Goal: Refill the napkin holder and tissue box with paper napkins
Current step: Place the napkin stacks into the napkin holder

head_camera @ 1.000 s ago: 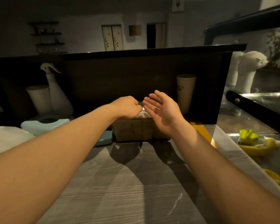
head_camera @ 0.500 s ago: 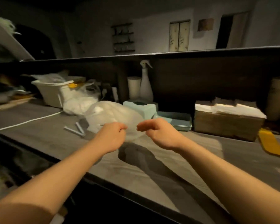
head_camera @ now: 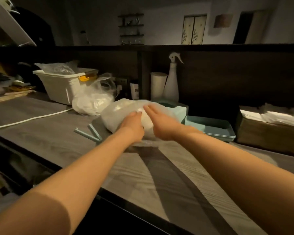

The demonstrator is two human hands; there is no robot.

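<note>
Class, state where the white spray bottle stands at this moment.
In the head view, the white spray bottle stands against the dark back panel, right of the white cup and behind the teal tissue box.

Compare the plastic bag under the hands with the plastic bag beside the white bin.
The near bag lies as a closed bundle under both hands; the far bag has its loose top standing up. The near bag is touched by the left hand and right hand; the far bag is untouched. Both are translucent with white contents.
</note>
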